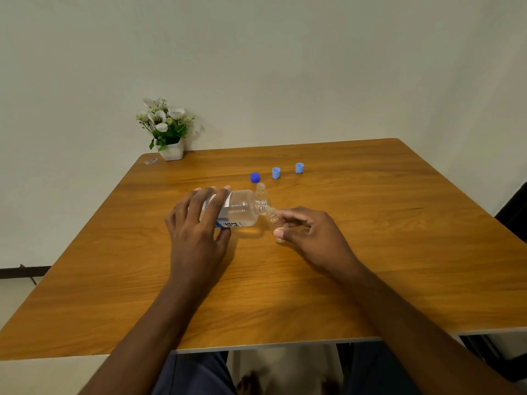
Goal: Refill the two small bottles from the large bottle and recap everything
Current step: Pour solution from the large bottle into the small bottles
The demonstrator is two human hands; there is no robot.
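My left hand (196,223) grips the large clear bottle (242,208), tipped on its side with its open neck pointing right. Its mouth meets the mouth of a small clear bottle (273,217), which my right hand (306,232) holds tilted between thumb and fingers. The other small bottle (261,190) stands upright and uncapped just behind the large bottle's neck. Three caps lie in a row farther back: a dark blue cap (255,177), a light blue cap (276,172) and another light blue cap (299,167).
A wooden table (370,252) carries everything. A white pot of artificial flowers (168,129) stands at its far left corner, with a small scrap (151,161) beside it. A dark object (513,215) is past the right edge.
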